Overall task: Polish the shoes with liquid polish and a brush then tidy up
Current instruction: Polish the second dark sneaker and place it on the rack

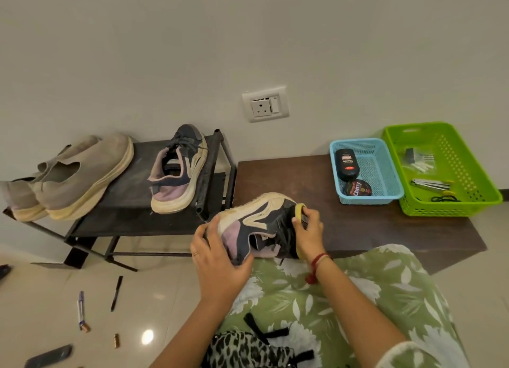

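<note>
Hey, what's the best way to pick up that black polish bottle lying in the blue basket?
Probably from straight above, pinching the polish bottle across its middle: it lies flat along the left wall of the blue basket, and the round tin crowds its near end.

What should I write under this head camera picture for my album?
The left hand steadies the sneaker while the right hand presses a yellow brush to its front.
</note>
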The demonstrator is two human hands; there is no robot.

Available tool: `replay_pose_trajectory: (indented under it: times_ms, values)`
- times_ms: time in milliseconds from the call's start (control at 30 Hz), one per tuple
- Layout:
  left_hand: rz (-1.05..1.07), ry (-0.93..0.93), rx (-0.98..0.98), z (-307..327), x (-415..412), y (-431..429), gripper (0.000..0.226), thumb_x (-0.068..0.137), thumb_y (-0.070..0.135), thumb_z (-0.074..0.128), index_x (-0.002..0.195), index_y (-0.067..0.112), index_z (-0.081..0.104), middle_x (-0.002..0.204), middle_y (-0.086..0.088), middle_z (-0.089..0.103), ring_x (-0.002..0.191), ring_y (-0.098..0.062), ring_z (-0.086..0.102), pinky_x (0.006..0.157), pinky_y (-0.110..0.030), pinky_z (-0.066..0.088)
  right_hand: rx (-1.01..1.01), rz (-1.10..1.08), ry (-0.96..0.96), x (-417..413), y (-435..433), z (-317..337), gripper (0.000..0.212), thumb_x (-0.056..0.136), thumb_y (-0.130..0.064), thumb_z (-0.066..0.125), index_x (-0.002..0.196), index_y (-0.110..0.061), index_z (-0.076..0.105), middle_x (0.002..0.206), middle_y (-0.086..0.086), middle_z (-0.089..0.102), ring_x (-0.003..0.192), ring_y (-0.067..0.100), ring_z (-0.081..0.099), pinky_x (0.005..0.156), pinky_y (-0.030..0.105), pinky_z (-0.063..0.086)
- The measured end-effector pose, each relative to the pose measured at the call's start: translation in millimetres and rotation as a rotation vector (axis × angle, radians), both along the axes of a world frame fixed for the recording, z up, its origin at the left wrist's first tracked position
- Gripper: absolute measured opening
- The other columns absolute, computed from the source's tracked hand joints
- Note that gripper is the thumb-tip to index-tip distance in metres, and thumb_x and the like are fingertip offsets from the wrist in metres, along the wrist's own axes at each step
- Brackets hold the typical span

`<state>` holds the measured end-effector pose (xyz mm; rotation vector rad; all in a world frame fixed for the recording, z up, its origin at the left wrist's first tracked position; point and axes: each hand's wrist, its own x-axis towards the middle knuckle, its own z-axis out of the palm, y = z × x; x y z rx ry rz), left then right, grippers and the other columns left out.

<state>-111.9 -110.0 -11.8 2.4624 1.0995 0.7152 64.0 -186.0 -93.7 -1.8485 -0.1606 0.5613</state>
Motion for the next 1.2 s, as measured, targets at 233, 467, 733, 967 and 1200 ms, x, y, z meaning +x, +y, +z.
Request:
replay_pose_trajectory:
  times_ms: [233,467,733,967,1200]
  values:
    - [-0.04,0.007,0.049,-1,-2,0,0.086,0.062,0.05,0.059,0.135,0.008,0.04,0.122,-0.016,0.04,0.109,-0.031,0.041,0.088,-0.039,0.037,-0.039,-0.033,-0.021,6,-4,-4,0.035,0.097,-0.015,0.05,0.13,-0.008,0.045,0.127,0.019,0.041,0.108,0.025,0.043,0.093,0.026,0.034]
    - [-0.073,-0.007,0.066,0,-2,0,0.087,0.063,0.049,0.061,0.137,0.009,0.039,0.123,-0.012,0.038,0.11,-0.03,0.04,0.09,-0.044,0.04,-0.129,-0.03,0.033,17,-8,-7,0.033,0.096,-0.018,0.051,0.128,-0.012,0.049,0.127,0.023,0.045,0.103,0.034,0.052,0.092,0.034,0.04]
    - [-0.158,-0.178,-0.051,2,2,-5,0.094,0.07,0.045,0.064,0.147,0.012,0.021,0.145,-0.006,0.036,0.132,-0.026,0.037,0.108,-0.037,0.031,0.229,0.439,-0.65,-49,-20,89,0.043,0.091,-0.026,0.057,0.133,-0.024,0.048,0.124,-0.011,0.05,0.116,0.001,0.045,0.1,0.013,0.034]
    - [-0.16,-0.254,-0.205,3,-6,-12,0.121,0.065,0.03,0.083,0.15,0.031,-0.003,0.141,-0.012,0.032,0.128,-0.031,0.038,0.099,-0.045,0.044,-0.11,0.422,-0.518,-52,-6,100,0.039,0.096,-0.024,0.051,0.135,-0.02,0.049,0.131,0.006,0.052,0.118,0.023,0.051,0.099,0.032,0.039]
    - [-0.282,-0.175,-0.084,-2,-21,-19,0.109,0.073,0.051,0.066,0.151,0.018,-0.004,0.152,-0.018,0.024,0.138,-0.032,0.028,0.11,-0.048,0.034,-0.035,0.355,-0.152,-96,-15,146,0.033,0.095,-0.034,0.049,0.128,-0.035,0.043,0.121,0.002,0.052,0.097,0.016,0.056,0.08,0.029,0.047]
